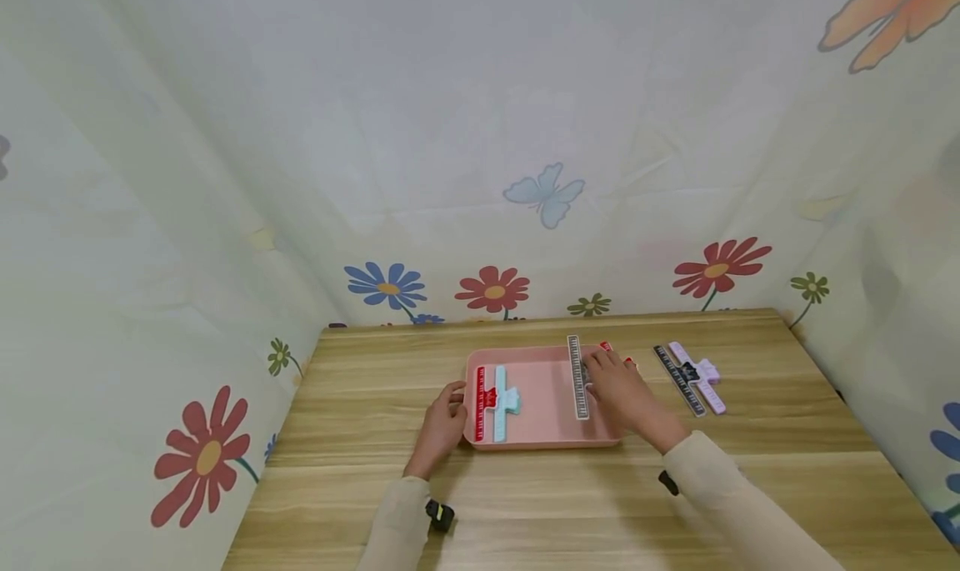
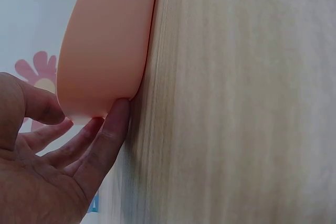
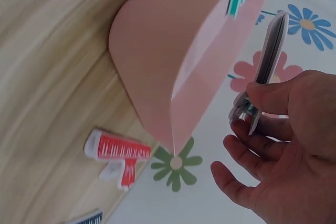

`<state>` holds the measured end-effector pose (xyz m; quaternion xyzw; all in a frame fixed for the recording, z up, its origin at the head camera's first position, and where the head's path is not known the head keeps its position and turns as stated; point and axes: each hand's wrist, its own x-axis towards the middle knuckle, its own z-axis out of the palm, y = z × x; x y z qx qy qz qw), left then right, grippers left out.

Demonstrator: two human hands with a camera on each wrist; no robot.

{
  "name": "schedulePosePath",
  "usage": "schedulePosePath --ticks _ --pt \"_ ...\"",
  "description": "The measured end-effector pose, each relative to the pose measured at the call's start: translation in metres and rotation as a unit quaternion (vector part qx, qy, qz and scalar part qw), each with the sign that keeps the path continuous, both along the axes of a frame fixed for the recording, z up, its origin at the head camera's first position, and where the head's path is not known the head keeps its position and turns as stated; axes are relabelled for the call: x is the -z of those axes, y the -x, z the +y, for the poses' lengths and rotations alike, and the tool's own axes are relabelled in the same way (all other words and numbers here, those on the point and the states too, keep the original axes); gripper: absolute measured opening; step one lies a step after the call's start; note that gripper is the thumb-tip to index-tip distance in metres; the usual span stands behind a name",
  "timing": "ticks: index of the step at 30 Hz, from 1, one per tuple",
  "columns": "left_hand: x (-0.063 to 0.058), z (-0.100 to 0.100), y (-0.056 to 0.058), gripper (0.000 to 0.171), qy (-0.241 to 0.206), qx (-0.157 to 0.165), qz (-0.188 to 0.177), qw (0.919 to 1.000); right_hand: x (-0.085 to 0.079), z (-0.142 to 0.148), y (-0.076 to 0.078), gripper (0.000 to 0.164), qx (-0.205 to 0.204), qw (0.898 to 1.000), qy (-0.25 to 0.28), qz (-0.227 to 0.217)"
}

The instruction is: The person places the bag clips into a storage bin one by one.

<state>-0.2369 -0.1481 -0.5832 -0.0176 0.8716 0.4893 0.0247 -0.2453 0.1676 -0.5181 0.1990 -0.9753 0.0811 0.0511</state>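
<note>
My right hand [image 1: 622, 392] pinches a grey ruler-marked clip [image 1: 577, 379] by its handle, above the right part of a pink tray [image 1: 540, 445]. In the right wrist view, thumb and fingertips hold this clip [image 3: 272, 45] clear of the tray wall [image 3: 152, 51]. A red clip [image 1: 480, 421] and a light blue clip [image 1: 500, 425] lie side by side at the tray's left end. My left hand [image 1: 442, 425] rests against that end; in the left wrist view its fairly straight fingers [image 2: 107, 145] touch the tray's outer wall [image 2: 105, 40].
Right of the tray, a black clip [image 1: 680, 381] and a lilac clip [image 1: 712, 392] lie on the wooden table [image 1: 360, 388]. Another red clip [image 3: 123, 148] lies beside the tray, mostly hidden behind my right hand in the head view. A flower-patterned curtain [image 1: 420, 179] stands behind.
</note>
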Motion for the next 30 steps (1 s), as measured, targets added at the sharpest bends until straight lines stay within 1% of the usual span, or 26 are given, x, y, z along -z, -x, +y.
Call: schedulePosePath --ticks 5,8,12,15,21,23,27,30 --pt "-0.001 0.000 0.000 0.040 0.003 0.001 -0.002 1.0000 0.006 -0.012 0.001 0.050 -0.004 1.000 0.009 -0.023" --pt "-0.001 0.000 0.000 0.040 0.003 0.001 -0.007 1.0000 0.010 -0.020 0.001 0.050 -0.005 1.000 0.013 -0.028" --pt "0.000 -0.001 0.001 0.041 0.000 0.002 -0.008 1.0000 0.015 -0.030 0.001 0.049 -0.009 1.000 0.003 -0.030" --pt "0.000 0.000 0.000 0.041 -0.004 0.001 -0.005 1.0000 0.020 -0.036 0.000 0.050 -0.006 0.999 -0.010 -0.031" --pt "0.000 -0.001 -0.001 0.041 -0.003 0.005 0.014 0.9999 0.030 -0.048 0.000 0.050 -0.008 0.999 -0.001 -0.046" --pt "0.000 -0.001 -0.001 0.041 -0.005 0.003 0.012 0.9999 0.034 -0.052 0.000 0.050 -0.011 0.999 -0.003 -0.049" --pt "0.001 -0.001 0.000 0.041 -0.004 0.004 0.009 0.9999 0.042 -0.058 0.001 0.049 -0.013 0.999 -0.006 -0.043" --pt "0.002 -0.001 0.001 0.041 -0.001 0.002 0.007 1.0000 0.046 -0.063 0.001 0.049 -0.010 0.999 0.001 -0.039"
